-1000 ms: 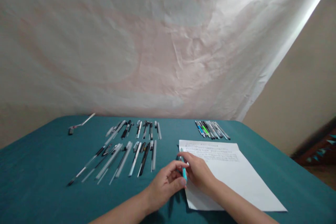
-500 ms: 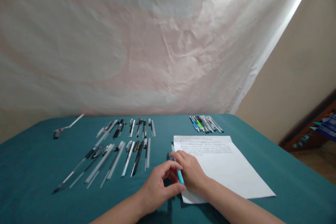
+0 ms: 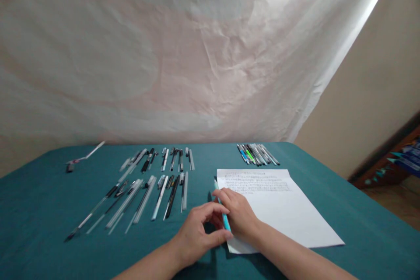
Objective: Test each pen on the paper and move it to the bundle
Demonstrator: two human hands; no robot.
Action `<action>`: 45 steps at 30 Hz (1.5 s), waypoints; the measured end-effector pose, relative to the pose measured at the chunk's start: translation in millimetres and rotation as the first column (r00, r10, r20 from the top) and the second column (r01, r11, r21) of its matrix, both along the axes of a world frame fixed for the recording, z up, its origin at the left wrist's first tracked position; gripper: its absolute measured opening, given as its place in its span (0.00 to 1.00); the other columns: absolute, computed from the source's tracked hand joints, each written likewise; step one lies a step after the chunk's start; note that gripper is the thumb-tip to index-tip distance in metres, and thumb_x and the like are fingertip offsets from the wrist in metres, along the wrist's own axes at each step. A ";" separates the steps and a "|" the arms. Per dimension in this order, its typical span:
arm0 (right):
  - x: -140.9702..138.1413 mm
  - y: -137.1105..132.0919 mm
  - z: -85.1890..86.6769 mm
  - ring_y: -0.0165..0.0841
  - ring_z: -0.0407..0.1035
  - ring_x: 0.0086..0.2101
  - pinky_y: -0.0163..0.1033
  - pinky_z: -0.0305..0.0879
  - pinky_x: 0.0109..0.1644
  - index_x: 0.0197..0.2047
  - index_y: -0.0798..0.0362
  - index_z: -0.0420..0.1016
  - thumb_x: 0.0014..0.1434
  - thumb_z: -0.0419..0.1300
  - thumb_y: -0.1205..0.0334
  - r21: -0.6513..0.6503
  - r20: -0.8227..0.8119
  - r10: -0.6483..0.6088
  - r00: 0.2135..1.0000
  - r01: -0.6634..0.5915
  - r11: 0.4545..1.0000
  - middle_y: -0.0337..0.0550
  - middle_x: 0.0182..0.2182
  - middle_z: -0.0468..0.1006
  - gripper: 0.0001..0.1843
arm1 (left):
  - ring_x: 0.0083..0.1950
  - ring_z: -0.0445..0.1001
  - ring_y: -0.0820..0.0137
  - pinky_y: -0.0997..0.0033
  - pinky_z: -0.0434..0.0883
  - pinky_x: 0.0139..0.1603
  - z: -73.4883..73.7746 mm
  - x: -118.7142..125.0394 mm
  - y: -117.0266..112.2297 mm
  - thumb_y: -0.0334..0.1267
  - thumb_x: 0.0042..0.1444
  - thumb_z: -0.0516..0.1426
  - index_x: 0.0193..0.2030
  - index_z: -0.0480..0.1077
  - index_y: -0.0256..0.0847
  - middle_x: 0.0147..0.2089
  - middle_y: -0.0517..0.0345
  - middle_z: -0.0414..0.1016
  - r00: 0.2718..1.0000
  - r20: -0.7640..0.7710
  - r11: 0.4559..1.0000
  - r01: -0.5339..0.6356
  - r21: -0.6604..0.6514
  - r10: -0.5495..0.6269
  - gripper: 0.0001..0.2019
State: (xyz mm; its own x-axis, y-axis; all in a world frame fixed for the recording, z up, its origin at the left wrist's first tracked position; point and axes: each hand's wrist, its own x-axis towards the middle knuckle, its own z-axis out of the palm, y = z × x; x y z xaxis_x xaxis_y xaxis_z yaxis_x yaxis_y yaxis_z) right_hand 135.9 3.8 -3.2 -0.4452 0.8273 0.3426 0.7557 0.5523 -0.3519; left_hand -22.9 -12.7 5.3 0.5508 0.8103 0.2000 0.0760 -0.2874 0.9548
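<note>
Both my hands meet over the left edge of a white sheet of paper [image 3: 282, 210] with a few lines of writing at its top. My right hand [image 3: 239, 216] is closed around a light blue pen [image 3: 225, 221]. The pen's far tip pokes out beyond my fingers at the paper's left edge. My left hand [image 3: 197, 236] curls beside it, with thumb and fingers pinching the pen's near end.
On the teal tablecloth [image 3: 39, 210], two rows of several pens and pen parts [image 3: 154, 183] lie to the left. A bunch of coloured pens [image 3: 257, 154] lies beyond the paper. One lone pen [image 3: 83, 157] sits far left. A creased white sheet hangs behind.
The view shifted left between one second ago and half a second ago, then settled. My hands stay together on the blue pen, with barely any movement.
</note>
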 end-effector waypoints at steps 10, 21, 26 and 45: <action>27.0 16.3 16.6 0.33 0.68 0.36 0.37 0.64 0.39 0.56 0.51 0.62 0.61 0.47 0.61 0.077 -0.258 -0.104 0.961 0.128 0.989 0.47 0.38 0.73 0.20 | 0.52 0.66 0.63 0.62 0.61 0.55 8.1 -6.2 -1.4 0.43 0.57 0.52 0.61 0.53 0.45 0.51 0.51 0.69 0.979 -0.204 0.970 0.037 0.239 0.013 0.25; 89.7 17.0 7.7 0.29 0.63 0.20 0.33 0.59 0.24 0.31 0.55 0.68 0.55 0.53 0.51 -0.408 -0.553 -0.476 0.684 0.276 0.870 0.35 0.18 0.68 0.14 | 0.65 0.49 0.60 0.50 0.46 0.63 7.7 -7.2 -1.1 0.47 0.60 0.48 0.60 0.57 0.47 0.64 0.52 0.54 0.851 -0.524 0.893 0.215 0.395 0.026 0.22; 99.0 8.1 -7.3 0.30 0.64 0.23 0.35 0.60 0.28 0.34 0.55 0.67 0.56 0.52 0.51 -0.430 -0.611 -0.480 0.630 0.245 0.869 0.39 0.21 0.71 0.14 | 0.66 0.47 0.59 0.50 0.45 0.63 10.0 -7.6 -1.0 0.47 0.59 0.49 0.60 0.56 0.47 0.65 0.52 0.53 0.831 -0.556 0.892 0.247 0.378 0.006 0.23; 111.1 11.4 -24.6 0.28 0.58 0.18 0.34 0.51 0.23 0.23 0.52 0.63 0.54 0.53 0.57 -0.265 -0.431 -0.528 0.732 0.457 0.849 0.33 0.16 0.65 0.11 | 0.64 0.53 0.59 0.53 0.45 0.63 7.9 -6.2 0.0 0.47 0.54 0.54 0.59 0.58 0.45 0.63 0.50 0.56 0.807 -0.591 0.883 0.262 0.389 0.020 0.26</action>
State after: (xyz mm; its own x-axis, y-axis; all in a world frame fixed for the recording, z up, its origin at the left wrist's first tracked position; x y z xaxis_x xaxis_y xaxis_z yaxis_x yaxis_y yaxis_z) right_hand 247.0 15.2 -27.9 0.2255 0.9367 0.2679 0.6269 0.0709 -0.7758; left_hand -29.0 -12.7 13.2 0.7629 0.6331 0.1311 0.4916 -0.6998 0.5183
